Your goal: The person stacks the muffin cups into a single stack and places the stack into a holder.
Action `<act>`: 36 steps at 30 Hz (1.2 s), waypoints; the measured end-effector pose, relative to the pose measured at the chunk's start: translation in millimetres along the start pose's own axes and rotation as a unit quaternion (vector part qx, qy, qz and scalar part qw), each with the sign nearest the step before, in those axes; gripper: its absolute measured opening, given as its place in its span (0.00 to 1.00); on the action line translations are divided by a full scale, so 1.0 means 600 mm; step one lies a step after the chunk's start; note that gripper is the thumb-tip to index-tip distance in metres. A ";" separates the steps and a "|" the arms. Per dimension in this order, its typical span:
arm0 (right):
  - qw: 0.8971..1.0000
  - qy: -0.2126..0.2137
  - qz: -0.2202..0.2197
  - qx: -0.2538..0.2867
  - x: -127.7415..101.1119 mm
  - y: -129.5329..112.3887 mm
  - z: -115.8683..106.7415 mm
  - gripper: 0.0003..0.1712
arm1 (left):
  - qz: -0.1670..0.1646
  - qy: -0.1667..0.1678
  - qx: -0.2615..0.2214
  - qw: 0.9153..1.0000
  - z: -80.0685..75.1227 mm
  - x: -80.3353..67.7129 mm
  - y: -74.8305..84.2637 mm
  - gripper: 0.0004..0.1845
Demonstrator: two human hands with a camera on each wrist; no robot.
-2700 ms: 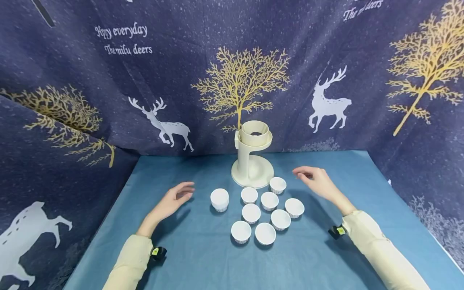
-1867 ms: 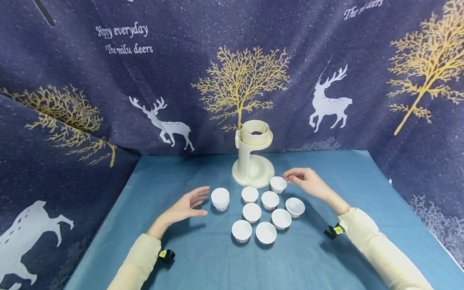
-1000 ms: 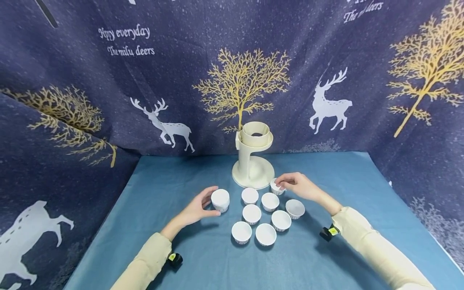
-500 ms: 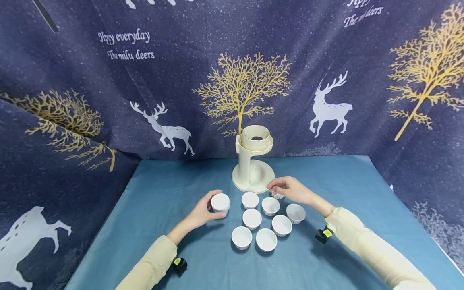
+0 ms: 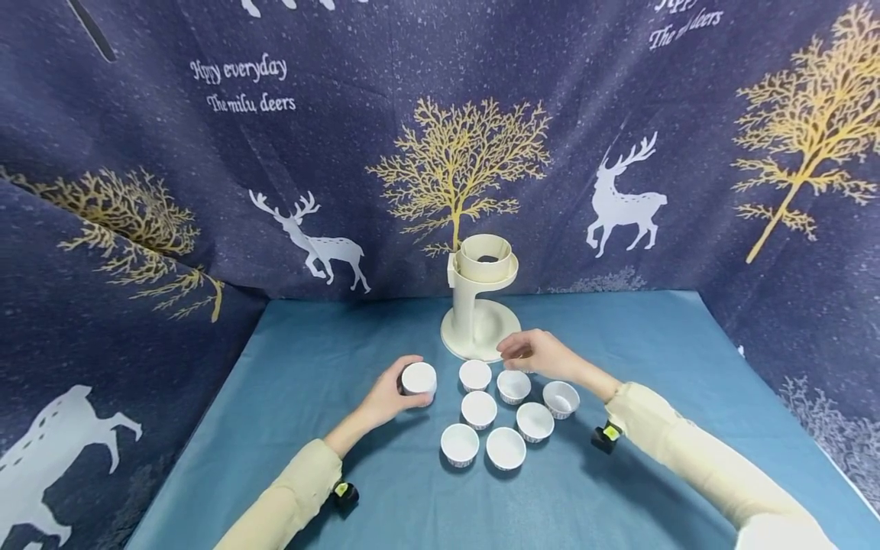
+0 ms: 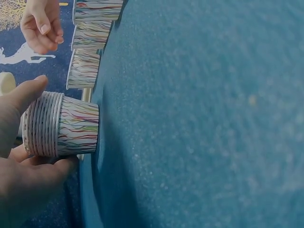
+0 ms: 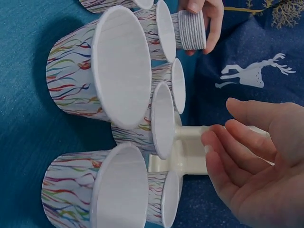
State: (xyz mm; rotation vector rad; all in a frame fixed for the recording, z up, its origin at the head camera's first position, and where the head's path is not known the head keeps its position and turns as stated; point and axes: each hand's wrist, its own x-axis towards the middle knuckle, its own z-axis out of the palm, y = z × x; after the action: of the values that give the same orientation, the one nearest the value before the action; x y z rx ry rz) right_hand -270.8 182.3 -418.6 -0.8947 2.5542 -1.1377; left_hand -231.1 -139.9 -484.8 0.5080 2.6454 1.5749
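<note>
A person in pale yellow sleeves point(image 5: 687, 443) has both hands over a blue cloth-covered table point(image 5: 357, 496), w/ a stack of white cups point(image 5: 418, 378) at the L hand point(image 5: 385, 396), just L of ctr. The L fingers point(image 6: 64, 166) are curled round the stack, thumb on one side & the others opposite; the L wrist view shows many rims nested tight & wavy multicolored lines on the outer wall. The stack is upright, mouth up; can't tell if its base touches the table. The R hand point(image 5: 539, 354) hovers over the far end of a grp of eight loose cups point(image 5: 478, 410), its R fingers point(image 7: 221, 173) loosely bent, a gap b/w thumb & fingertips, nothing pinched. One of the loose cups is mostly hidden beneath that hand in the head view; all visible ones stand upright, mouths up, R of the stack, w/ the same print. Just behind the grp is a cream stand point(image 5: 464, 317), its round base on the table & a short open cylinder point(image 5: 484, 261) in the ring up top. Bkgd: a dark blue backdrop point(image 5: 330, 153) w/ gold trees, white deer & lettering incl. "The milu deers."
</note>
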 end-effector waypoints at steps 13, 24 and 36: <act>1.000 0.001 -0.007 -0.007 0.024 0.003 0.017 0.23 | -0.007 0.036 0.032 0.999 0.004 0.000 -0.004 0.32; 1.000 -0.027 -0.004 -0.014 0.034 -0.003 0.035 0.26 | -0.004 0.023 0.016 1.000 0.003 -0.006 -0.003 0.31; 0.997 -0.076 -0.012 -0.033 0.042 -0.001 0.045 0.31 | -0.004 0.022 0.022 1.000 0.005 -0.002 -0.006 0.31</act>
State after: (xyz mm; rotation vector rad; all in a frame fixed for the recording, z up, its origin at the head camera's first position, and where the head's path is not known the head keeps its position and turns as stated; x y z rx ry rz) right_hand -279.2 150.3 -435.0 -0.9885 2.4765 -0.9581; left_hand -230.5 -139.3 -489.3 0.4701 2.7160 1.5457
